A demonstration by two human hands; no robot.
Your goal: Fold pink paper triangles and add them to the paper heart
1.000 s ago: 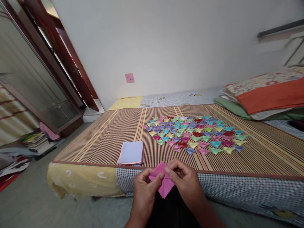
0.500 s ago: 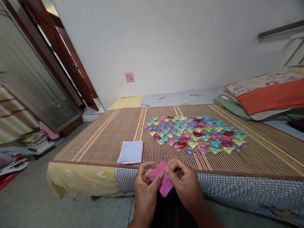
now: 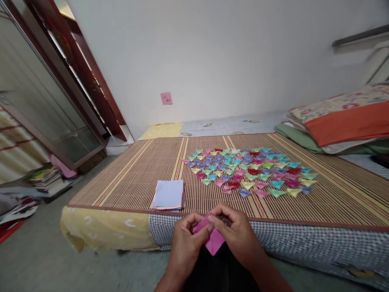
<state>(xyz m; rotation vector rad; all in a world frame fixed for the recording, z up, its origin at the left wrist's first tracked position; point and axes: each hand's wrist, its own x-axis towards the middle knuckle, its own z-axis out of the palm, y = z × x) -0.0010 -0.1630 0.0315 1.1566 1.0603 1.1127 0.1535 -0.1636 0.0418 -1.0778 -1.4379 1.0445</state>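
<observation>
A folded pink paper (image 3: pixel 214 242) is held between both hands in front of the bed's near edge, its lower corner pointing down. My left hand (image 3: pixel 189 239) pinches its left side, thumb across the front. At the upper right, my right hand (image 3: pixel 232 231) grips the same paper with thumb and fingertips. The fingers partly hide its top and sides. Beyond the hands, rows of small folded paper shapes (image 3: pixel 238 178) in many colours lie on the striped mat (image 3: pixel 127 174). A stack of square paper sheets (image 3: pixel 168 194), pale blue on top, sits left of them.
Folded bedding (image 3: pixel 346 121) is piled at the right of the bed. A pink note (image 3: pixel 166 98) sticks to the wall. Books (image 3: pixel 45 180) are stacked at the far left beside a glass-panelled door (image 3: pixel 39 93).
Both hands have shifted slightly, and the fingers now cover more of the pink paper. Its top corner has tipped and its left corner is tucked behind the left fingers.
</observation>
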